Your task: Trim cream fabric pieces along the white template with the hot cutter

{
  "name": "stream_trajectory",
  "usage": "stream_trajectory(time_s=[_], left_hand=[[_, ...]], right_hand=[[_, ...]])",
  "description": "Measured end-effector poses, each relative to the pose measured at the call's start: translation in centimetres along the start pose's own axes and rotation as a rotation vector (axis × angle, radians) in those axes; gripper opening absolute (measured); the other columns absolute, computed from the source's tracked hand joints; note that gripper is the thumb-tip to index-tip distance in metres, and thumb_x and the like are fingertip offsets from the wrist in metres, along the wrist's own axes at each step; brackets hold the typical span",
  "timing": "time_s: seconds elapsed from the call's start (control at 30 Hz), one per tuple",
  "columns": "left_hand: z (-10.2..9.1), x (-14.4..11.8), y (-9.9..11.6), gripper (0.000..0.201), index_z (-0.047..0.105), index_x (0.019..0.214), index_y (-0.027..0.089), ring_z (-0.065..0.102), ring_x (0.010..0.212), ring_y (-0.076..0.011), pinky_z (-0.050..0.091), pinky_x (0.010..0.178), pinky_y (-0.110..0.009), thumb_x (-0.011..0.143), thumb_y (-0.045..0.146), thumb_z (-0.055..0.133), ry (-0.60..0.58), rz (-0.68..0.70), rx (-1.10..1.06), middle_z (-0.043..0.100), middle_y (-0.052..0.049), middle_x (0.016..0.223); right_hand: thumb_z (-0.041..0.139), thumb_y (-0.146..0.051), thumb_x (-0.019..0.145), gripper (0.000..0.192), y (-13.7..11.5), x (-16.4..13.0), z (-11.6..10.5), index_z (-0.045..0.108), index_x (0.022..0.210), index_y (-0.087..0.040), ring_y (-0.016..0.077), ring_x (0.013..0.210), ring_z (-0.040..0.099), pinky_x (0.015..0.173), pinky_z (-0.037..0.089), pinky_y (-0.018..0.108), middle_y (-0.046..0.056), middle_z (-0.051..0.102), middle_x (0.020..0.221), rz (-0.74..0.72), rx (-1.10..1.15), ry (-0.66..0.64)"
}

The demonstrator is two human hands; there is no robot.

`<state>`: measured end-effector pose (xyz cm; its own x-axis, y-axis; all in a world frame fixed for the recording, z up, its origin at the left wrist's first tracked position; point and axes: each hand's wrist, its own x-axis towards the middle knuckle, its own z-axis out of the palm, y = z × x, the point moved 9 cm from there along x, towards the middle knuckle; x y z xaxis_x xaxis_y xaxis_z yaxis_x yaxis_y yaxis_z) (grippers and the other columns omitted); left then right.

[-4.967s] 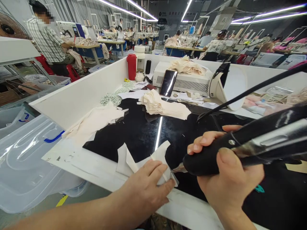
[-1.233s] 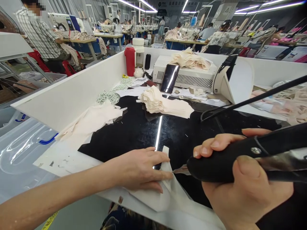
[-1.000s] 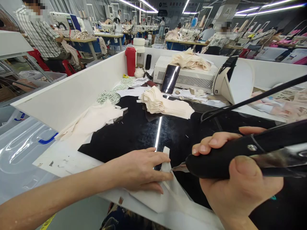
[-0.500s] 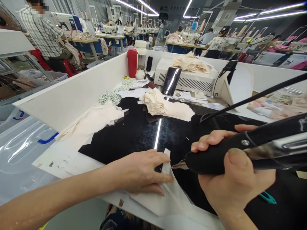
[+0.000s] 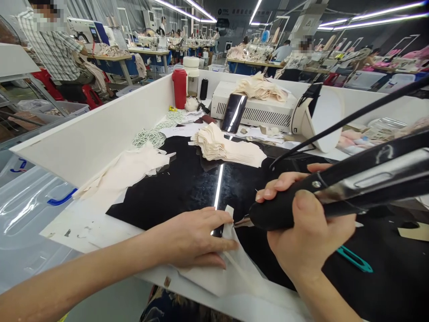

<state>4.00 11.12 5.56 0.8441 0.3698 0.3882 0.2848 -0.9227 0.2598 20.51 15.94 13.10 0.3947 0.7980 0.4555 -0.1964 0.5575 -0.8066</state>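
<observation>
R hand (image 5: 308,230) w/ blk tool (image 5: 362,181): pts L, axis up-R.

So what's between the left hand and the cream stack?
Head view: bare black tabletop, with a bright light streak, between left hand and cream stack.

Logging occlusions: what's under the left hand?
Under the left hand is a pale fabric piece, showing out to its right and on its near side. Whatever lies directly beneath the palm is covered.
</observation>
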Motion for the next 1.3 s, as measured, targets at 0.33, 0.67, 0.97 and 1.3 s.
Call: stream_trajectory(time_s=[0.33, 0.67, 0.97, 1.3], left_hand=[[-1.3, -0.6, -1.0, 0.033, 0.075, 0.149, 0.017, 0.067, 0.153, -0.031, 0.062, 0.127, -0.047, 0.123, 0.032, 0.061, 0.015, -0.12, 0.07, 0.073, -0.017, 0.156], [0.8, 1.5, -0.4, 0.012, 0.076, 0.111, 0.019, 0.082, 0.116, -0.0243, 0.071, 0.105, -0.038, 0.118, 0.024, 0.067, 0.018, -0.13, 0.127, 0.081, -0.008, 0.121], [1.2, 0.7, -1.3, 0.029, 0.064, 0.104, 0.02, 0.077, 0.095, -0.0221, 0.066, 0.092, -0.037, 0.118, 0.005, 0.043, 0.002, -0.024, 0.321, 0.074, -0.005, 0.104], [2.5, 0.6, -3.8, 0.016, 0.068, 0.111, 0.02, 0.074, 0.09, -0.0247, 0.055, 0.08, -0.037, 0.106, 0.006, 0.074, -0.183, -0.23, 0.408, 0.073, -0.003, 0.104]], right_hand=[[0.1, -0.046, 0.087, 0.045, -0.7, 1.7, -1.9, 0.065, 0.113, -0.035, 0.0251, 0.072, 0.071, 0.071, 0.06, 0.044, -0.003, 0.075, 0.09, -0.093, -0.091, -0.07], [0.089, -0.056, 0.099, 0.047, 0.6, 2.6, -6.4, 0.063, 0.127, -0.029, 0.0238, 0.097, 0.076, 0.086, 0.066, 0.04, 0.002, 0.08, 0.113, -0.126, -0.464, -0.232], [0.078, -0.081, 0.096, 0.059, 3.9, 3.9, -15.4, 0.083, 0.121, -0.028, 0.0355, 0.104, 0.081, 0.097, 0.067, 0.056, 0.009, 0.086, 0.112, -0.148, -0.945, -0.495], [0.067, -0.047, 0.108, 0.022, 7.2, 0.9, -18.9, 0.081, 0.108, -0.031, 0.0336, 0.096, 0.082, 0.087, 0.064, 0.047, 0.008, 0.084, 0.105, -0.079, -1.19, -0.627]])
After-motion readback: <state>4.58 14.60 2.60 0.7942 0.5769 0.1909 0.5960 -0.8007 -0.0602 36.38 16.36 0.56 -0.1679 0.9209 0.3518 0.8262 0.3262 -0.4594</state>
